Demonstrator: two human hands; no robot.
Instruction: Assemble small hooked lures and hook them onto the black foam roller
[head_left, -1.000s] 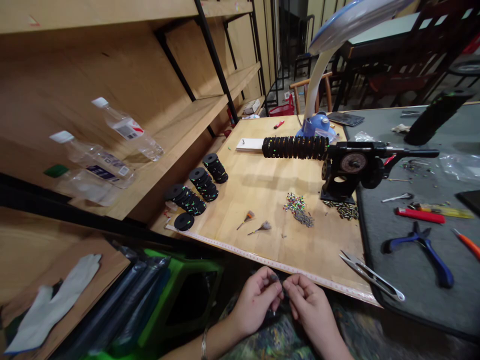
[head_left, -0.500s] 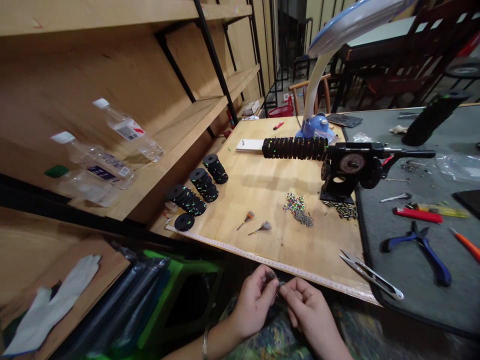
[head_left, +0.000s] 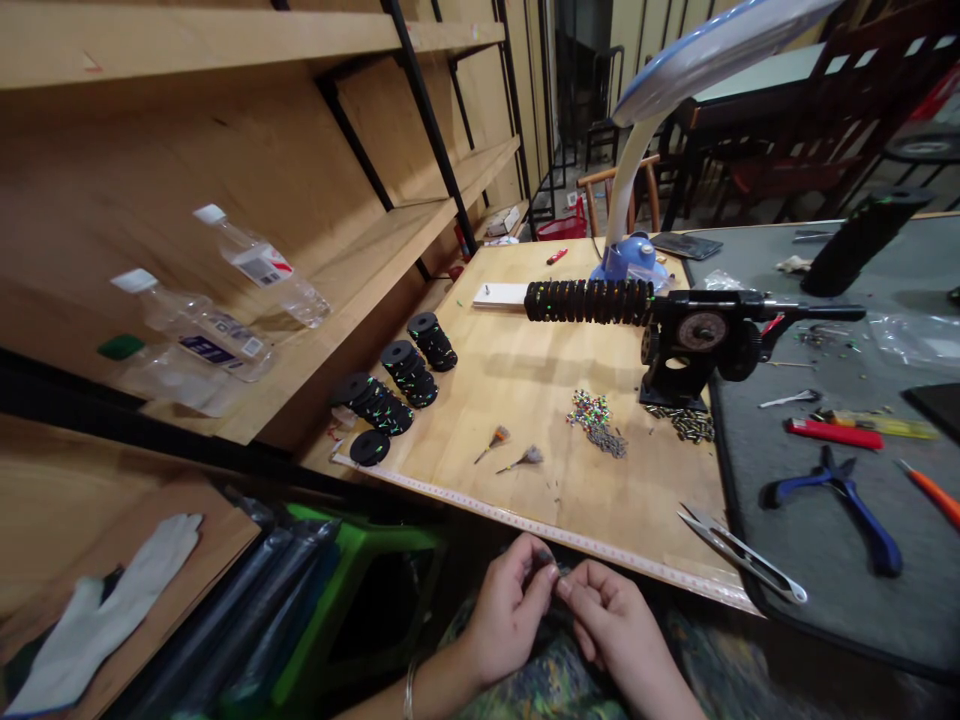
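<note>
My left hand (head_left: 511,606) and my right hand (head_left: 611,615) meet just below the table's front edge, over my lap. Thumb and forefinger of each are pinched together, the fingertips nearly touching. Whatever lies between them is too small and hidden to name. On the wooden table (head_left: 442,460) ahead lie two small tufts on thin stems, one orange-grey (head_left: 498,438) and one grey (head_left: 529,457). To their right are a heap of coloured beads (head_left: 588,407), small grey metal pieces (head_left: 607,441) and brass-coloured tubes (head_left: 681,424).
Black spools (head_left: 409,372) stand at the table's left; more discs sit on a black winding device (head_left: 701,330). A lamp (head_left: 626,190) rises behind. Thread snips (head_left: 742,553), blue pliers (head_left: 840,500) and a red lighter (head_left: 834,433) lie at right. Bottles (head_left: 217,340) rest on the left shelf.
Both hands stay in nearly the same place, still pinched together. The fingertips have shifted slightly, and the view has moved a little.
</note>
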